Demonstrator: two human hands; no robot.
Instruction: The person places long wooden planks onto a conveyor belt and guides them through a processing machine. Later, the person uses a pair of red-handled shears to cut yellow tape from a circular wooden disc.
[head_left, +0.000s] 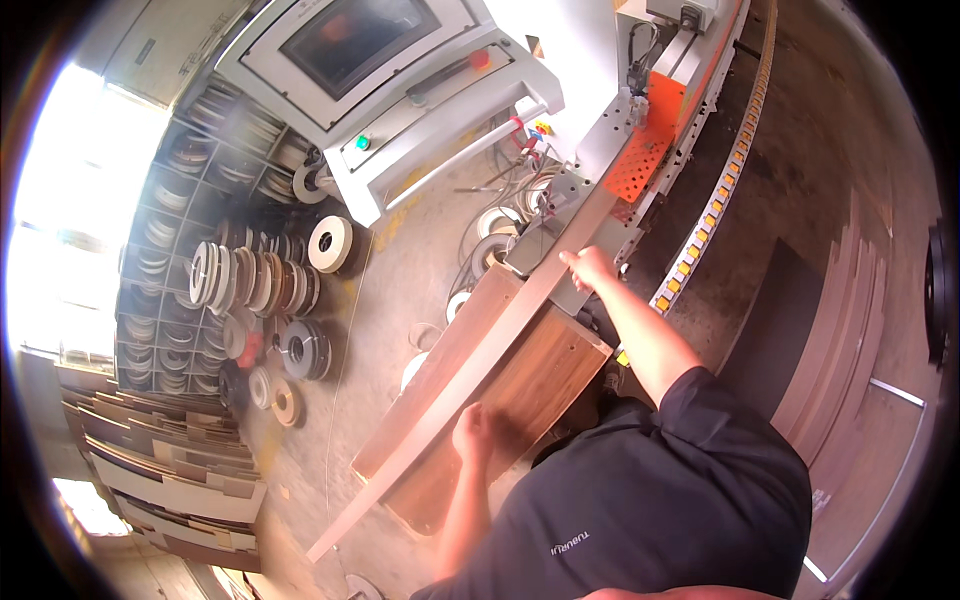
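A long, narrow, light brown board (437,407) runs slantwise from the lower left up to the machine. My left hand (472,435) is curled closed against the board's near edge, about halfway along. Farther up, my right hand (592,268) is by the machine end; one digit points out onto the board and the other fingers are folded in. What lies inside the left hand's fingers is hidden. Under the board stands a brown wooden support, with one panel (545,365) on the near side and another (440,355) on the far side.
An orange perforated guard (648,140) covers part of the machine. Beside it runs a track with yellow blocks (712,215). A control console (400,90) stands ahead. Rolls of edge banding (255,280) fill the left rack; stacked boards (830,340) lie at right.
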